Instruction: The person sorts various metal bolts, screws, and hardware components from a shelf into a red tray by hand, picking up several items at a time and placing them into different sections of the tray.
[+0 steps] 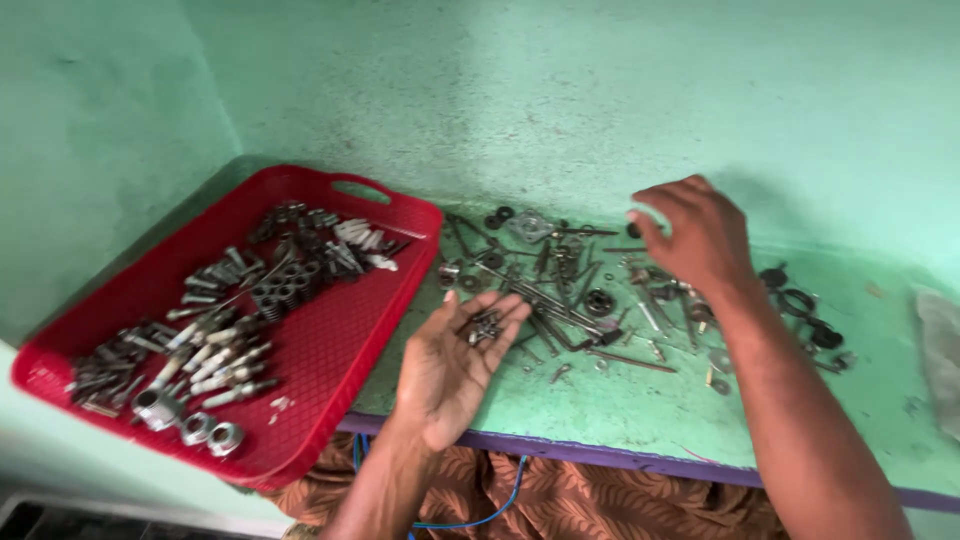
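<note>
A: What sits at nine o'clock?

B: A red plastic tray (330,340) with a slotted handle, hanging partly over the near edge of the green surface (640,410). It carries sorted bolts (215,355), large nuts (210,432) toward its near corner, and a dark cluster of springs and fittings (285,285) toward the far side.

A: And the left hand (455,365)?

B: Palm up, just right of the tray, at about six o'clock from the loose pile. Its grip is wide open, fingers flat, closed on nothing; a small heap of screws (483,327) lies cupped in the palm.

A: What is past it?

B: A scatter of loose hardware (570,295) on the surface: long screws, pins, washers, a square metal flange at twelve o'clock.

A: The right hand (700,235)?

B: It hovers over the scatter's far right part, fingers loosely curled, thumb pointing left. It is blurred, so I cannot tell whether its grip has anything in it. At three o'clock of it lie black rubber rings (805,305).
</note>
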